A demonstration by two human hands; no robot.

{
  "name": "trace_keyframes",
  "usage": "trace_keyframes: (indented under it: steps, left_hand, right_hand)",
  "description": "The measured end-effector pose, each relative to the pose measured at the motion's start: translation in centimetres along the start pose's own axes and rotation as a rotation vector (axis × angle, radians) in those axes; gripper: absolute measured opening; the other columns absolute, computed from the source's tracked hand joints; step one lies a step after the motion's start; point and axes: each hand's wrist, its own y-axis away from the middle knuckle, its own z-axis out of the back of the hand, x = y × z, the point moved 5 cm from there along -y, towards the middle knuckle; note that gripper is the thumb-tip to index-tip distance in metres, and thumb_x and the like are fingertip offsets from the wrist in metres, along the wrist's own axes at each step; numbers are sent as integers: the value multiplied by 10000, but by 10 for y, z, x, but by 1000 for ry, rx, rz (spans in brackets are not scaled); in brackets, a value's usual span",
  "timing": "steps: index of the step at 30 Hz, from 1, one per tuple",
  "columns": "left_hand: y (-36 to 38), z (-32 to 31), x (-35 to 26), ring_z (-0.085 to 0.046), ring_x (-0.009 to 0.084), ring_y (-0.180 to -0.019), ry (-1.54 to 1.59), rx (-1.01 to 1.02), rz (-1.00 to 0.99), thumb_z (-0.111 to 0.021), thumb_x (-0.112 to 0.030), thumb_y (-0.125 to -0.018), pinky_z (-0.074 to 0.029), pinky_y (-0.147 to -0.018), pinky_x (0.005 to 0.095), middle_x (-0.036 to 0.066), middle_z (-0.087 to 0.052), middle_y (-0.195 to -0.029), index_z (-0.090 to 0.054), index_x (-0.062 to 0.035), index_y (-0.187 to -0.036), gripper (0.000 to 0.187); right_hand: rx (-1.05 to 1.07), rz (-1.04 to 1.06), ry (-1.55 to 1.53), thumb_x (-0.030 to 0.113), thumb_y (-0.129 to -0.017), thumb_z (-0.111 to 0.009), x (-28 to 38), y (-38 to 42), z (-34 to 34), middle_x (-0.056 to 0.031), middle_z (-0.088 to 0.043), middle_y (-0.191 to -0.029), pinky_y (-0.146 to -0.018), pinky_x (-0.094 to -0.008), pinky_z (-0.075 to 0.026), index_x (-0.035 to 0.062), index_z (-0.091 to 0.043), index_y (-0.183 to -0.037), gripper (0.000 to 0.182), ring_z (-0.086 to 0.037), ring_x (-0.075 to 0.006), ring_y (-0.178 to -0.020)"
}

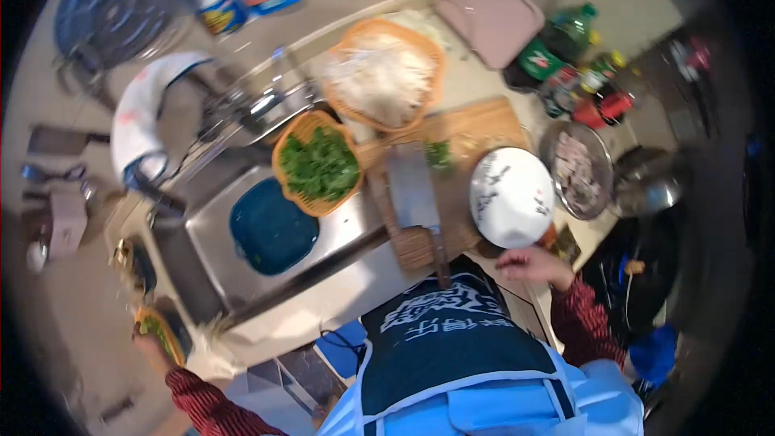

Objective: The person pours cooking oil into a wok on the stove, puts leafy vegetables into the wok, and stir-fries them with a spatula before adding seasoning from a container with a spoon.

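My left hand (pixel 150 345) reaches far out to the lower left, its fingers closed at the rim of a small orange basket (pixel 168 339) with green pieces in it. Just below a white bowl with dark markings (pixel 512 198), my right hand (pixel 534 265) hovers with nothing in it, fingers loosely apart and pointing left. The bowl overlaps the right part of a wooden cutting board (pixel 488 121). A cleaver (pixel 413 190) lies across the board, handle toward my apron, beside some chopped greens (pixel 438 156).
The steel sink (pixel 206 230) holds a blue basin (pixel 274 226). An orange basket of leafy greens (pixel 319 163) sits at its edge; behind stands an orange basket of pale food (pixel 383 73). To the right are a metal bowl of meat (pixel 577 173), bottles (pixel 565 36) and a black wok (pixel 646 266).
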Motion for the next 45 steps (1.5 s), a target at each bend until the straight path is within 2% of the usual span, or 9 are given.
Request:
trace_keyframes:
  steps: [4,8,10,12,17,21,33,38,45]
  left_hand:
    - [44,-97,-163,-538,162,-729,791,335,-343,-474,-48,-780,-444,-652,262,76,-563,-884,-540,-12,-970,204]
    - [170,-152,-336,-598,208,-772,1033,1360,9,-457,-33,-775,-493,-609,253,126,-572,-890,-468,23,-1061,292]
    - [209,-188,-369,-598,209,-777,914,1505,169,-435,-65,-807,-495,-588,247,140,-568,-903,-446,49,-1072,289]
    - [231,-213,-383,-599,199,-756,856,1505,267,-490,-139,-794,-490,-567,251,133,-566,-880,-456,35,-1037,301]
    - [252,-256,-393,-581,211,-807,1089,1524,756,-447,-145,-805,-484,-637,295,119,-561,-873,-486,12,-942,212]
    - [247,-277,-395,-575,205,-824,1336,1358,796,-407,-150,-823,-464,-678,299,88,-574,-864,-500,-19,-932,194]
    - [235,-283,-385,-585,171,-643,1633,1338,668,-468,-37,-758,-448,-465,222,86,-576,-762,-484,-37,-927,169]
    - [219,-208,-349,-586,177,-624,1429,1038,571,-461,-23,-750,-490,-446,229,86,-573,-850,-478,-40,-953,204]
    - [228,-96,-303,-583,179,-608,1369,988,413,-445,11,-731,-505,-454,245,95,-564,-824,-482,-17,-914,188]
  right_hand:
    - [-432,74,-108,78,-775,-533,48,-32,92,-7,-562,-759,-638,-213,-412,18,-559,-870,115,-484,-62,-698]
    - [-612,40,297,157,-720,-580,47,-114,180,-70,-565,-667,-595,-261,-428,6,-558,-777,163,-526,-141,-631]
    - [-607,-66,425,201,-698,-602,43,-145,199,-101,-574,-660,-594,-284,-435,-2,-566,-762,215,-541,-181,-615]
    - [-287,-297,622,276,-650,-634,30,-172,195,-147,-588,-696,-609,-319,-439,-19,-582,-740,313,-564,-246,-645]
    - [-430,-373,514,181,-574,-691,35,-187,186,-148,-591,-697,-600,-304,-443,-2,-582,-706,250,-586,-225,-686]
    - [-509,-295,489,159,-514,-720,21,-200,186,-101,-552,-694,-592,-305,-432,27,-516,-783,362,-550,-216,-673]
    - [-592,-28,303,30,-568,-638,-7,-198,201,-62,-571,-713,-552,-249,-456,21,-567,-708,158,-558,-138,-644]
    - [-578,-92,-179,14,-641,-640,-2,-180,203,-43,-559,-689,-555,-238,-446,-7,-560,-695,98,-526,-115,-631]
    - [-557,-26,-199,72,-699,-578,39,-146,198,-8,-530,-674,-491,-180,-426,12,-558,-784,106,-497,-69,-587]
